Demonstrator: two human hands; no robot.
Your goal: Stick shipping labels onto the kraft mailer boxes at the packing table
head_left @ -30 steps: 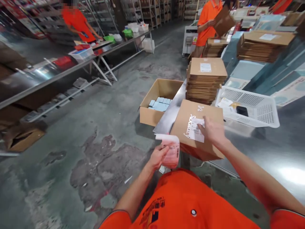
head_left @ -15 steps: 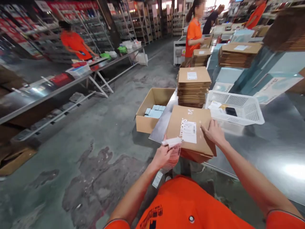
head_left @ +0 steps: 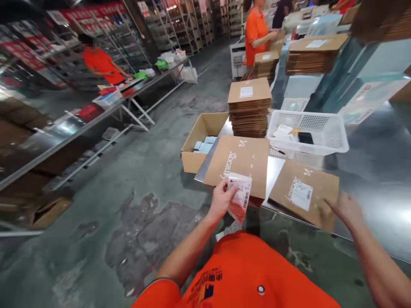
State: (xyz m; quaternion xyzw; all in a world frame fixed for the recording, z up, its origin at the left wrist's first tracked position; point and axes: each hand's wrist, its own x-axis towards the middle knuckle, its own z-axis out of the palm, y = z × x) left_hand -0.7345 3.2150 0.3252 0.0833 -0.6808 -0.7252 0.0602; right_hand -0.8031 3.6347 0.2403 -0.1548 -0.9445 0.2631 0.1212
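My left hand (head_left: pixel 222 200) pinches a strip of printed shipping labels (head_left: pixel 241 191), which hangs down over the table's front edge. Under the strip's top end lies a stack of flat brown cardboard mailers (head_left: pixel 240 156) with white lettering; the top one bears no label. To the right, my right hand (head_left: pixel 348 211), slightly blurred, is closed on the right edge of a cardboard mailer (head_left: pixel 290 182) with a white label stuck on it. That mailer lies slanted by the table's front edge, its near right corner jutting past it.
A white plastic basket (head_left: pixel 337 132) holds papers and a black phone-like item. Behind the mailers stands a tall stack of labelled mailers (head_left: pixel 248 111). An open carton (head_left: pixel 192 160) with light-blue boxes sits left of the metal table (head_left: pixel 379 184). Co-workers in orange stand farther off.
My right hand has drawn the labelled mailer off the stack to the right, uncovering an unlabelled one. The label strip in my left hand now shows its printed face.
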